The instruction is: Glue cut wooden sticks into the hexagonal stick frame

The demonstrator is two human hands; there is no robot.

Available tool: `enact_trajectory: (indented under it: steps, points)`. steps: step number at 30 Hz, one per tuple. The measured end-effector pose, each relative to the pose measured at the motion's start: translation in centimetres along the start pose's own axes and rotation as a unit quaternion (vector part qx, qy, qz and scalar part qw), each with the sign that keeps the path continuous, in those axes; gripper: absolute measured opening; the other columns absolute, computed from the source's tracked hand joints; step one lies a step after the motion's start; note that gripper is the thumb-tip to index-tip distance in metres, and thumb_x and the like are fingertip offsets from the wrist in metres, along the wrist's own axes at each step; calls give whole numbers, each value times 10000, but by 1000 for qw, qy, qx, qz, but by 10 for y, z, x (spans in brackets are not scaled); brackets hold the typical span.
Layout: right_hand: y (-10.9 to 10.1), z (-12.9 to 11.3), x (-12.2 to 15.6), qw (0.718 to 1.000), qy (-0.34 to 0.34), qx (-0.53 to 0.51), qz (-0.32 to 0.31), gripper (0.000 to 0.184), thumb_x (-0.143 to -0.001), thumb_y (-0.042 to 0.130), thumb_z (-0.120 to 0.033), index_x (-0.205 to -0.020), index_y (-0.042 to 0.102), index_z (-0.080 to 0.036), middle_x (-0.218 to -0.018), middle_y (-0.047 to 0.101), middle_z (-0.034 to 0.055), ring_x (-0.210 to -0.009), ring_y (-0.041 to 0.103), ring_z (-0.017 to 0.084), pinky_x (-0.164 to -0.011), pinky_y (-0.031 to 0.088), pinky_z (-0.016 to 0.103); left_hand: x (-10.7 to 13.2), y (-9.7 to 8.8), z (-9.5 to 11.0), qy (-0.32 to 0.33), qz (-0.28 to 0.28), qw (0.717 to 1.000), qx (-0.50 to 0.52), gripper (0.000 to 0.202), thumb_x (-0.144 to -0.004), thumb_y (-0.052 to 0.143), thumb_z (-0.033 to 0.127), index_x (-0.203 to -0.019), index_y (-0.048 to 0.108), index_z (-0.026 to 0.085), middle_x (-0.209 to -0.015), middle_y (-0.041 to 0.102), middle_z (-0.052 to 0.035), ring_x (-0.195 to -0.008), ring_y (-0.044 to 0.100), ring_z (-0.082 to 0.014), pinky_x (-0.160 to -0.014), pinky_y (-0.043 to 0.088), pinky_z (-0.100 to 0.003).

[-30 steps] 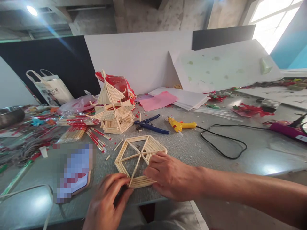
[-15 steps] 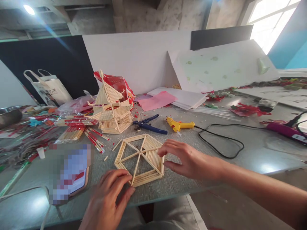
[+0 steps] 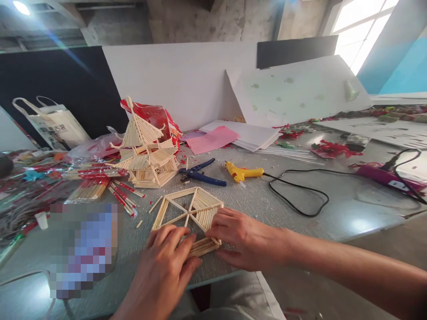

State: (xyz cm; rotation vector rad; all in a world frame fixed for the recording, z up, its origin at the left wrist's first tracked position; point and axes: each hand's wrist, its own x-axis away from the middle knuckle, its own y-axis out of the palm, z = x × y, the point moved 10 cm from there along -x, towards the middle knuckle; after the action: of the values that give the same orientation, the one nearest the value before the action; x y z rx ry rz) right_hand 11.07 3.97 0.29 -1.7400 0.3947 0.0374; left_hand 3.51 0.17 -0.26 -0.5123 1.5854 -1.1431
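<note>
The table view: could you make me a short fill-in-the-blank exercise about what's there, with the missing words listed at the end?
1. The left hand is at the stick frame; the hand nearer the glue gun is the person's ____ one.
2. The glue gun's body is ____.
3. Between the stick tower and the glue gun lie pliers with ____ handles.
4. The coloured paper partly over the white sheets is ____.

Missing words: right; yellow; blue; pink.

A craft workshop: glue gun (image 3: 245, 172), cutters (image 3: 207, 178), stick-built pagoda (image 3: 150, 156), pink paper (image 3: 213, 139) (the dim wall (image 3: 200, 22) behind is probably concrete).
</note>
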Motion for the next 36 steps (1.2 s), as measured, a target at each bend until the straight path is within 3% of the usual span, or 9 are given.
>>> enact_trajectory:
  steps: [6,11,15,18,23,26,31,36]
  points:
    - [4,-9,-17,999,-32,12,-9,197,-796,509,-232,-927,603,-118,-839,559,78,-800,465,162,-757,407,310,7,-4,-18,-15,-28,999,25,380,-772,607,296,-1131,512,217,-999,601,-54,-956,532,-221,-782,493,-374]
    - [-9,-15,-34,998,-67,-3,-2,173,-811,532,-250,-914,596,-126,-871,572,79,-842,481,168,-797,406,320,20,-7,-28,-28,-26,999,17,301,-771,612,309,-1056,551,234,-953,604,-44,-881,569,-209,-714,520,-352]
    - [-29,-2,-25,999,-23,-30,17,144,-831,519,-228,-900,577,-115,-851,569,78,-833,487,156,-782,404,304,26,-10,-23,-5,-9,999,32,200,-803,580,280,-999,573,241,-900,605,-28,-806,581,-174,-676,524,-310]
    - [-23,0,-10,1000,-13,-14,9,118,-820,527,-229,-869,563,-128,-838,559,67,-821,477,153,-766,394,296,28,-11,-20,2,6,999,37,137,-833,534,228,-963,578,232,-884,604,-26,-810,574,-164,-692,517,-298]
    - [4,-10,3,994,-54,91,15,111,-820,478,-227,-788,537,-139,-827,544,69,-803,451,165,-747,370,314,28,-11,-14,20,16,999,32,93,-847,499,167,-890,571,209,-849,603,-24,-797,559,-162,-699,493,-301]
    - [9,-16,2,984,-88,154,34,176,-865,403,-193,-749,528,-146,-776,534,55,-749,432,155,-700,350,310,27,-13,-9,39,31,998,26,103,-851,485,144,-870,568,203,-836,607,-24,-772,557,-154,-694,478,-291]
    - [0,-22,-2,970,-135,195,58,261,-897,349,-154,-702,522,-147,-707,523,43,-693,419,145,-671,326,315,27,-18,-9,58,45,997,27,139,-861,453,125,-879,572,195,-826,608,-30,-757,562,-140,-715,469,-271]
    - [-14,-20,-10,974,-135,179,27,269,-898,347,-170,-707,534,-141,-727,553,47,-691,430,138,-685,344,304,20,-24,-7,80,78,993,-40,204,-822,535,191,-1022,574,179,-945,621,-62,-888,565,-187,-782,473,-325]
